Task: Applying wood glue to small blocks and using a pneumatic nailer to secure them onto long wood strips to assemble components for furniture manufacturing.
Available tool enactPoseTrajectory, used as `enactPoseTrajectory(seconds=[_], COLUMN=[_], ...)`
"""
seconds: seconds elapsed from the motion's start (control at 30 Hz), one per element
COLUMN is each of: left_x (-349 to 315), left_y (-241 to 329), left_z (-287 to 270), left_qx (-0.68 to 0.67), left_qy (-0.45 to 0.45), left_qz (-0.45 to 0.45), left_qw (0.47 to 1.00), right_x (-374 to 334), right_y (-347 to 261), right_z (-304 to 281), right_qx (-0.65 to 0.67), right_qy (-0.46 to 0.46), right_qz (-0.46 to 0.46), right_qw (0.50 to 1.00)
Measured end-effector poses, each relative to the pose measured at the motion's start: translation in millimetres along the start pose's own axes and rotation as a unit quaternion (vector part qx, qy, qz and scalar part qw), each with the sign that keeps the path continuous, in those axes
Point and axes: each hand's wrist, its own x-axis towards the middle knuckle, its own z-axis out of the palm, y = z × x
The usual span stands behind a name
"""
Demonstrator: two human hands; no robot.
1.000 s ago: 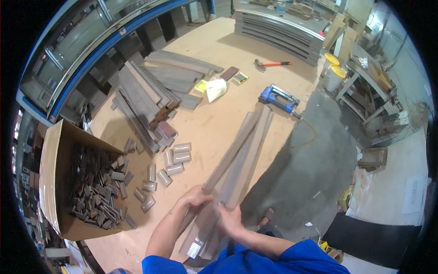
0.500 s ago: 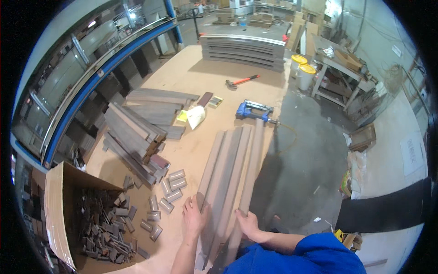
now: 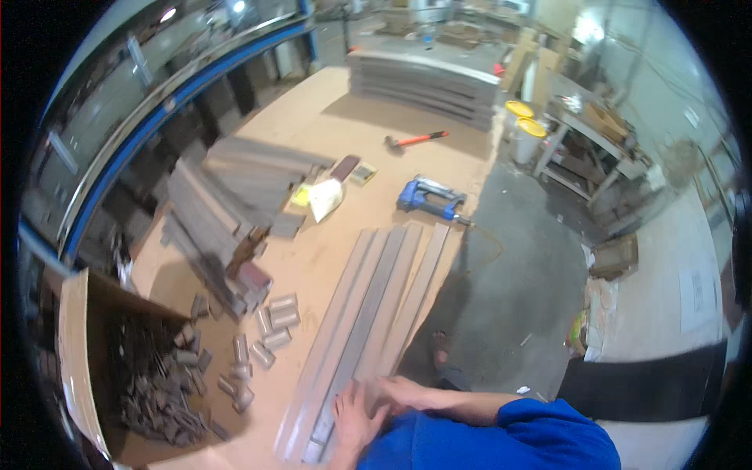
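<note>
Planks (image 3: 374,313) lie side by side in a long row on the counter (image 3: 345,117), running from beside the blue nailer (image 3: 429,197) down to the person's hands at the near end. Going left to right: an open cardboard box (image 3: 78,352) full of small dark offcuts sits at the far left, short blocks (image 3: 270,329) are scattered just beside it, and a stack of boards (image 3: 211,204) lies behind them, apart from the row.

Then the hands. The left hand (image 3: 354,413) lies flat on the near ends of the planks, fingers (image 3: 345,401) spread wide and gripping nothing, only pressing down. The right hand (image 3: 395,389) reaches across from the right, its fingers flat on the plank ends just above the left hand; whether they curl over an edge I cannot tell.

The step looks like squaring up the row. To do it well, I would judge that both palms should stay flat and push evenly, so the ends come flush without one plank riding up over its neighbour. The long gaps farther up the row want closing too, since pressure at one end may splay the far end toward the nailer. A hammer (image 3: 415,140) with an orange handle lies well beyond, out of the way.
</note>
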Motion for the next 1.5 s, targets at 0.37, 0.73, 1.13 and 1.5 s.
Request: enactPoseTrajectory(seconds=[0.37, 0.73, 1.13, 1.5], left_x=[-30, -47, -49, -55], left_y=[52, 49, 40, 15], left_z=[39, 48, 32, 11], left_qx=[0.015, 0.081, 0.137, 0.078], left_qy=[0.045, 0.214, 0.134, 0.147], left_qz=[-0.191, -0.326, -0.299, -0.303], left_qw=[0.980, 0.917, 0.935, 0.938], right_x=[36, 98, 116, 120], right_y=[-111, -210, -201, -190], right_z=[-184, -227, -223, -205], right_qx=[-0.450, -0.662, -0.705, -0.718], right_qy=[-0.119, 0.100, 0.087, 0.116], right_qz=[-0.072, -0.484, -0.440, -0.418], right_qw=[0.882, 0.564, 0.550, 0.545])
